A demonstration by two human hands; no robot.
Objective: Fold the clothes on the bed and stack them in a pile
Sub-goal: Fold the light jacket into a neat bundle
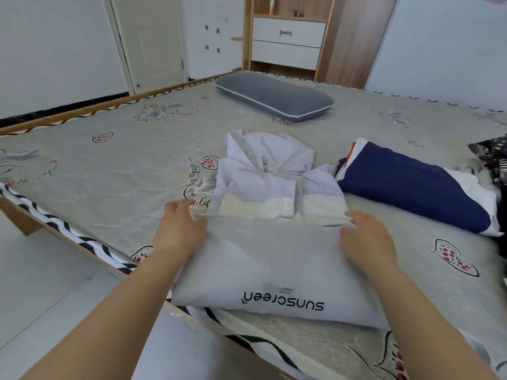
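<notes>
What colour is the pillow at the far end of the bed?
Grey with white piping, seen in the head view.

Left of the pale jacket (274, 256) the mattress (115, 171) lies bare up to the bed's edge, giving open passage. To the right, a folded navy quilt (417, 193) sits just beside the jacket, narrowing that side. Beyond, a grey pillow (274, 96) blocks the far middle.
</notes>
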